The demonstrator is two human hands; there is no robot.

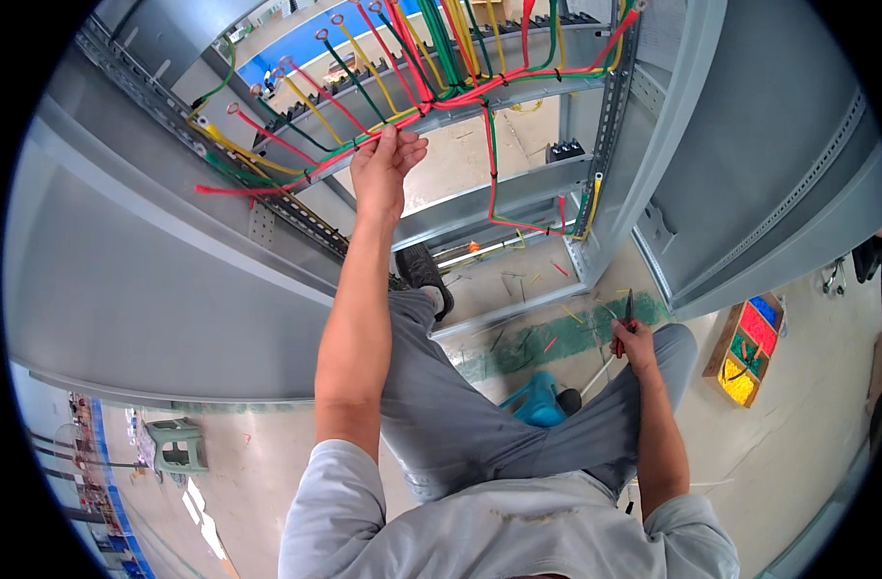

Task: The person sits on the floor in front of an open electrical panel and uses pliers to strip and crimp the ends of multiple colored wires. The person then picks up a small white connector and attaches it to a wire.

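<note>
My left hand [387, 166] reaches up to a wire bundle [431, 108] of red, green and yellow wires that runs across a grey metal crossbar. Its thumb and forefinger pinch at the bundle's lower edge, while the other fingers curl. From the bundle, several single wires [344, 69] with ring-shaped ends fan upward, and black ties hold it in places. Low by my right knee, my right hand [634, 344] is closed round pliers [626, 323] with red handles, their dark jaws pointing away from me. The exact kind of pliers is too small to tell.
An open grey cabinet frame [499, 314] surrounds the work, with a door panel [170, 280] at left and another [779, 164] at right. Wire scraps [549, 344] litter the floor. A box [715, 372] of coloured small parts lies right; a green stool [177, 446] stands lower left.
</note>
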